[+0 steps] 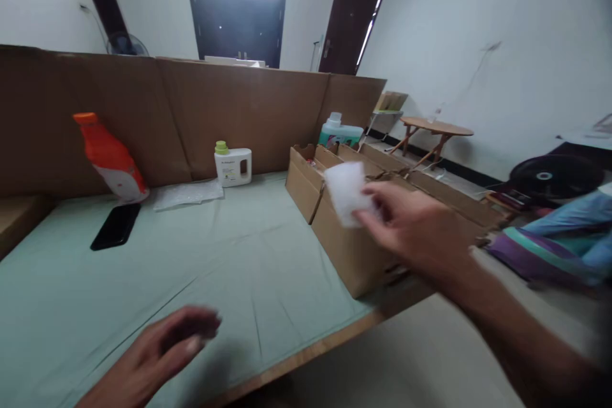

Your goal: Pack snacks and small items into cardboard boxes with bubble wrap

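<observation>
My right hand (406, 220) pinches a white, slightly translucent flat piece (345, 191) between thumb and fingers. It is held in front of and above the open cardboard boxes (351, 248) at the table's right side. Blur hides whether the piece is foam or a folded sheet. Low over the near part of the table, my left hand (165, 347) is empty, its thumb apart from the curled fingers. Pale green cloth (224, 268) covers the table beneath both hands.
Along the cardboard partition (248, 102) stand an orange bottle (111, 162), a white jug (233, 166) with a green cap, and a teal-filled bottle (340, 132). A black phone (115, 226) and a clear plastic packet (189, 194) lie on the left. The table's wooden edge (306, 360) is nearest me.
</observation>
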Action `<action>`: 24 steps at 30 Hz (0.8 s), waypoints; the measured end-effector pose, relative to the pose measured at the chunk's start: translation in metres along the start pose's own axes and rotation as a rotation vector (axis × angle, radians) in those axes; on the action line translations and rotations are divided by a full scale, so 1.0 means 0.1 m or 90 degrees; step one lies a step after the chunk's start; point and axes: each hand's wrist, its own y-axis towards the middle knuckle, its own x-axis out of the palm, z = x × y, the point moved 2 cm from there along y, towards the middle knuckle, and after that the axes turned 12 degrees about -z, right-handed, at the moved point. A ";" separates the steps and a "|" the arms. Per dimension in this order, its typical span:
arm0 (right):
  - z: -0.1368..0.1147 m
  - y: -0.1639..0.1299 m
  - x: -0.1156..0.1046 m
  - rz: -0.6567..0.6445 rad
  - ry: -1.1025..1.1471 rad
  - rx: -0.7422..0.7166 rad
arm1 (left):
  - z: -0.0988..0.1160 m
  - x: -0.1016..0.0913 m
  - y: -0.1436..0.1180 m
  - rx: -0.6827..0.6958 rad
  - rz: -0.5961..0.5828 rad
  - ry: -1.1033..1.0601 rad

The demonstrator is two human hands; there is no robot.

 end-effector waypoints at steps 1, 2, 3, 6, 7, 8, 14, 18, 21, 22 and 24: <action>-0.28 -0.06 0.10 -0.022 -0.026 -0.077 | 0.05 0.08 0.14 0.020 -0.049 -0.073; -0.55 -0.13 0.22 -0.064 -0.027 -0.171 | 0.09 0.12 0.27 0.044 -0.044 -0.142; -0.78 -0.21 0.35 -0.110 0.000 -0.266 | 0.09 0.12 0.39 0.048 -0.013 -0.196; -1.05 -0.37 0.66 -0.188 0.200 -0.375 | -0.03 -0.05 0.54 0.071 0.157 -0.206; -1.01 -0.38 0.75 -0.196 0.265 -0.340 | -0.09 -0.15 0.52 0.077 0.213 -0.170; -0.94 -0.38 0.84 -0.205 0.313 -0.290 | -0.15 -0.24 0.47 0.077 0.259 -0.126; -0.87 -0.20 1.56 -0.335 0.352 -0.211 | -0.18 -0.35 0.44 0.096 0.255 0.163; -1.11 -0.03 2.04 -0.387 0.262 -0.151 | -0.16 -0.23 0.78 0.145 0.196 0.277; -1.16 -0.01 2.18 -0.416 0.260 -0.160 | -0.29 -0.20 0.92 0.160 0.164 0.344; -1.14 -0.03 2.19 -0.425 0.282 -0.172 | -0.34 -0.20 0.93 0.176 0.153 0.362; -1.09 -0.09 2.19 -0.442 0.333 -0.180 | -0.43 -0.19 0.89 0.231 0.140 0.394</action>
